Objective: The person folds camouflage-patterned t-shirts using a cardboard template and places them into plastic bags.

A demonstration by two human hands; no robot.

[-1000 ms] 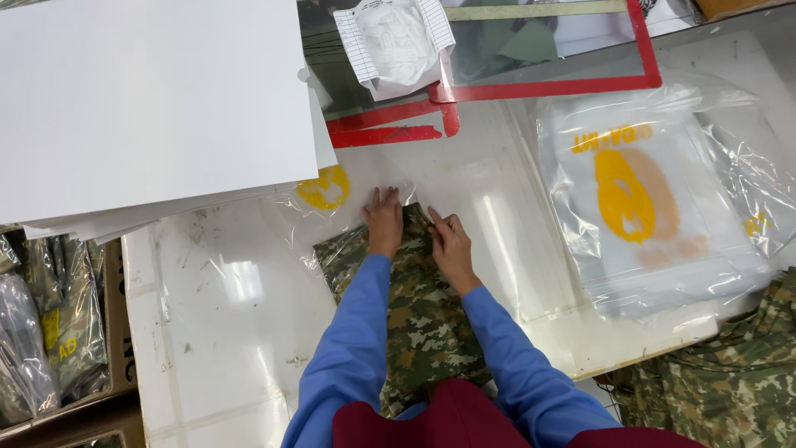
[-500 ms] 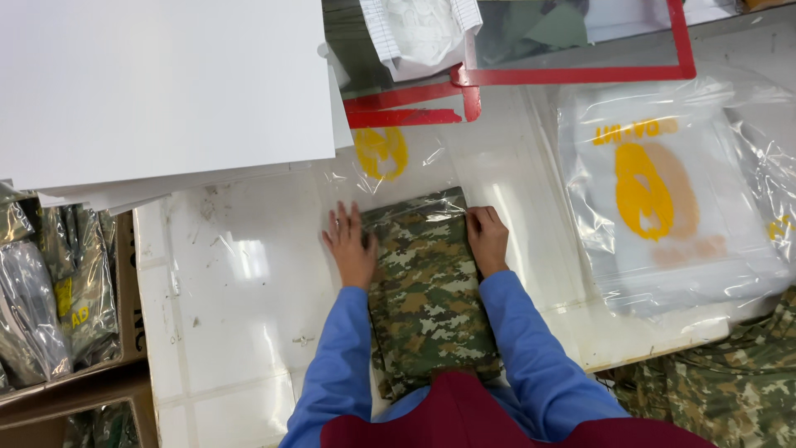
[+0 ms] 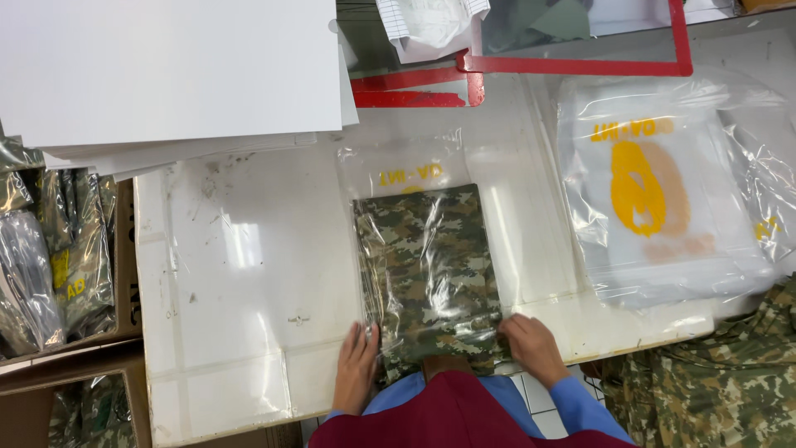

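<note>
A folded camouflage garment (image 3: 427, 278) lies inside a clear plastic bag (image 3: 406, 170) with yellow print, in the middle of the white table (image 3: 240, 274). My left hand (image 3: 356, 369) rests flat at the bag's near left corner. My right hand (image 3: 535, 348) presses on the bag's near right corner. Both hands touch the bag's open near end, fingers spread. Blue sleeves and a dark red vest show at the bottom edge.
A stack of empty clear bags (image 3: 663, 199) with yellow print lies at the right. White boards (image 3: 174, 75) are stacked at top left. A cardboard box (image 3: 58, 257) of bagged garments stands at left. Loose camouflage garments (image 3: 713, 390) pile at bottom right. A red frame (image 3: 572, 62) lies beyond.
My hands slid back from the garment's far end along its sides to the bag's near end. The garment now sits fully inside the bag.
</note>
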